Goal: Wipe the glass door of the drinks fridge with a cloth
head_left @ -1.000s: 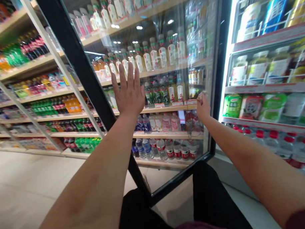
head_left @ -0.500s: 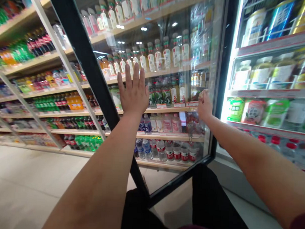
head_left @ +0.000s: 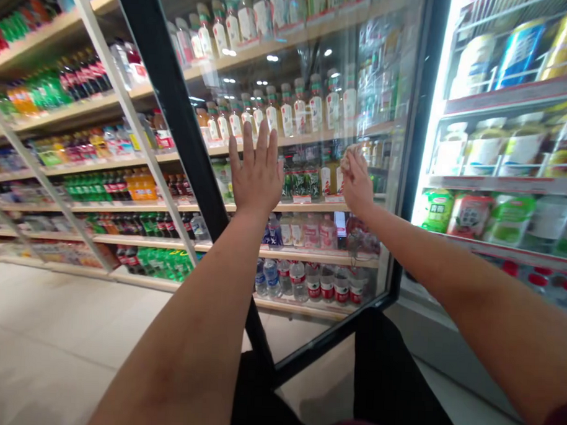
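A glass door (head_left: 310,238) with a black frame (head_left: 182,119) stands open in front of me. My left hand (head_left: 257,174) lies flat against its pane, fingers stretched upward and slightly apart. To the right, at about the same height, my right hand (head_left: 357,184) is closed around a crumpled pale cloth (head_left: 353,158) and presses it to the glass. Most of the cloth is hidden by the fingers. Through the pane, bottles on wooden shelves show behind both hands.
On the right is a lit fridge (head_left: 503,183) with cans, bottles and pouches on its racks. Long shelves of drinks (head_left: 102,191) run along the left. My dark-clad legs (head_left: 383,365) are at the door's lower edge, above a pale tiled floor (head_left: 42,328).
My right hand has moved left and a little up across the glass with the cloth, away from the right frame. The left hand stays flat on the pane.
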The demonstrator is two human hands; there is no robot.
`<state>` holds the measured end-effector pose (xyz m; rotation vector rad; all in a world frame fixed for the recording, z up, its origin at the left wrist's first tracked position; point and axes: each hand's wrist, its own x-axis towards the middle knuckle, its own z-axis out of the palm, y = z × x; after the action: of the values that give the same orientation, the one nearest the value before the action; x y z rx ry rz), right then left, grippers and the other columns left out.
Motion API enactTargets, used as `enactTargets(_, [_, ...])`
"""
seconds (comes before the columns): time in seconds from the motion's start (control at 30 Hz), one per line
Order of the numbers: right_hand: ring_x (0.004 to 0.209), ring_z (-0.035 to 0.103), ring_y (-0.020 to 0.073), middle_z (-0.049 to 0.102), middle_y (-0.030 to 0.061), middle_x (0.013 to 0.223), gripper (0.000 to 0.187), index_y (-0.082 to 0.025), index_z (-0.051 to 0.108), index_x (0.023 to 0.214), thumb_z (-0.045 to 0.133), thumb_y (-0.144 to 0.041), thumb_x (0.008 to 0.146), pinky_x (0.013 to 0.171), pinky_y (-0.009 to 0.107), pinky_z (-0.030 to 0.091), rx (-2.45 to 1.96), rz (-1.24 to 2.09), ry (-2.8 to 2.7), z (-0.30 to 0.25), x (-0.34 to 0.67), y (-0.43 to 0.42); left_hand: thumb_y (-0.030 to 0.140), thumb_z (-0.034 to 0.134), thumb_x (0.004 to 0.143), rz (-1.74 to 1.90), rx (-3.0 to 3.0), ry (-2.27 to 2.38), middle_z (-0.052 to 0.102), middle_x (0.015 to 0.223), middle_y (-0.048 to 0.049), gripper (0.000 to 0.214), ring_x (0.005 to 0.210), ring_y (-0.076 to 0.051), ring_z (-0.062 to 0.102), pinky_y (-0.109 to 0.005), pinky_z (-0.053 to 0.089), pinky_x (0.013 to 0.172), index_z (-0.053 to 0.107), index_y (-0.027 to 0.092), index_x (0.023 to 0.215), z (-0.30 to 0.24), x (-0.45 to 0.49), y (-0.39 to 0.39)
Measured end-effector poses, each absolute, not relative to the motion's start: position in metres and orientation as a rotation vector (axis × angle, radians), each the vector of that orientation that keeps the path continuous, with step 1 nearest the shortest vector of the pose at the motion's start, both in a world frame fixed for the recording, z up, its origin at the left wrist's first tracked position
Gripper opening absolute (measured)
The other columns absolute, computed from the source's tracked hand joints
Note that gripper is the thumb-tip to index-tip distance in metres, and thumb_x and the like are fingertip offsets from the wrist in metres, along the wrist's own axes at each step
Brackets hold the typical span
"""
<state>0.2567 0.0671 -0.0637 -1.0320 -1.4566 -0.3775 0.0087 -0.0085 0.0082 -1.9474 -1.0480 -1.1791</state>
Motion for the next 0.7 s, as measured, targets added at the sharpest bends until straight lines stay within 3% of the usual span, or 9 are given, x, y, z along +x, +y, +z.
enactTargets(0.1, [0.154, 0.019, 0.0242, 0.032, 0.0013, 0.162, 0.062, -0.026, 0.039, 0.152, 0.039, -0.017, 0.09, 0.126, 0.056, 0.019, -1.002, -0.399, -1.491, -0.053, 0.252, 0.066, 0.04, 0.034, 0.097, -1.183, -1.942, -1.05, 0.011, 0.166, 0.0081, 0.064, 0.154, -0.02, -0.007, -0.051, -0.011, 0.127, 0.02, 0.029, 0.159, 0.008, 0.009, -0.008])
enactTargets(0.27, [0.154, 0.018, 0.0221, 0.034, -0.0095, 0.161, 0.057, -0.036, 0.04, 0.15, 0.037, -0.021, 0.095, 0.127, 0.052, 0.022, -0.934, -0.434, -1.634, -0.059, 0.237, 0.056, 0.048, 0.036, 0.092, -1.164, -1.979, -1.081, 0.009, 0.166, 0.0123, 0.072, 0.152, -0.014, -0.016, -0.045, -0.018, 0.126, 0.014, 0.031, 0.159, 0.009, 0.009, -0.01])
enactTargets(0.43, [0.154, 0.019, 0.0245, 0.037, -0.0033, 0.16, 0.059, -0.027, 0.042, 0.15, 0.039, -0.017, 0.092, 0.126, 0.056, 0.019, -0.91, -0.484, -1.626, -0.024, 0.231, 0.061, 0.051, 0.042, 0.081, -1.154, -2.047, -1.138, 0.007, 0.165, 0.0158, 0.084, 0.15, -0.012, -0.024, -0.045, -0.02, 0.126, 0.013, 0.032, 0.157, 0.011, 0.01, -0.012])
enactTargets(0.57, [0.154, 0.017, 0.0223, 0.037, -0.0055, 0.159, 0.06, -0.032, 0.042, 0.149, 0.039, -0.016, 0.092, 0.127, 0.052, 0.018, -0.845, -0.516, -1.747, -0.012, 0.224, 0.052, 0.049, 0.046, 0.071, -1.134, -2.03, -1.138, 0.014, 0.165, 0.0153, 0.089, 0.146, -0.006, -0.032, -0.05, -0.006, 0.129, 0.014, 0.03, 0.152, 0.011, 0.011, -0.012])
enactTargets(0.7, [0.153, 0.02, 0.0221, 0.04, -0.0064, 0.158, 0.06, -0.034, 0.045, 0.148, 0.04, -0.016, 0.091, 0.127, 0.051, 0.019, -0.814, -0.537, -1.844, 0.003, 0.223, 0.05, 0.043, 0.046, 0.078, -1.183, -2.053, -1.1, 0.015, 0.166, 0.0118, 0.087, 0.151, -0.014, -0.023, -0.049, -0.016, 0.127, 0.015, 0.026, 0.157, 0.011, 0.011, -0.014])
